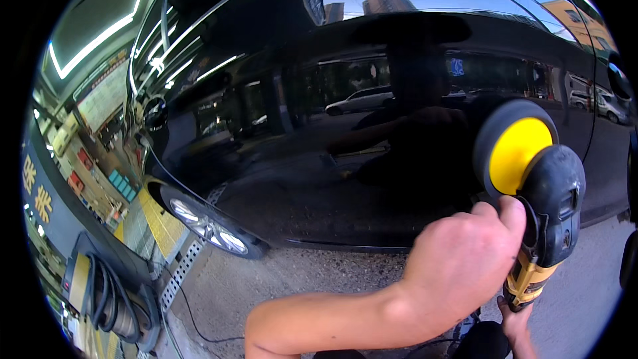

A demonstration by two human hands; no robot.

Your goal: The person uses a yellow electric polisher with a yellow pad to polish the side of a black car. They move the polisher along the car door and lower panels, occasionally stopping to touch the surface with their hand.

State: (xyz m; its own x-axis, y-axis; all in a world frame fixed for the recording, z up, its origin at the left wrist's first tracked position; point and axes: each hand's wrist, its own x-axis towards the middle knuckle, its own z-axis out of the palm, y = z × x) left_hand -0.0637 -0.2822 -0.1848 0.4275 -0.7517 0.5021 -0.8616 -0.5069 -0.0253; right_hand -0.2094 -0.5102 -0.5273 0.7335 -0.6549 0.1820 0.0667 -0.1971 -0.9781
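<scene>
I hold a black-and-yellow power polisher point(555, 206) in front of a glossy black car side point(299, 153). Its round head has a yellow backing plate point(522, 153) and a dark pad point(488, 133), which faces the paint at the right; whether it touches cannot be made out. My left hand point(465, 246) is closed at the front of the tool, just below the plate, the forearm crossing from the lower left. Lower down, my right hand point(515, 322) wraps round the rear end of the body. Buildings, parked cars and my own dark outline reflect in the door.
A car wheel point(209, 226) stands at the left. Beyond it are a perforated metal drain strip point(179, 276) and a machine with a coiled black hose point(109, 296). A thin cable point(193, 322) runs over the concrete ground. Workshop shelves and lit ceiling strips point(96, 40) show farther left.
</scene>
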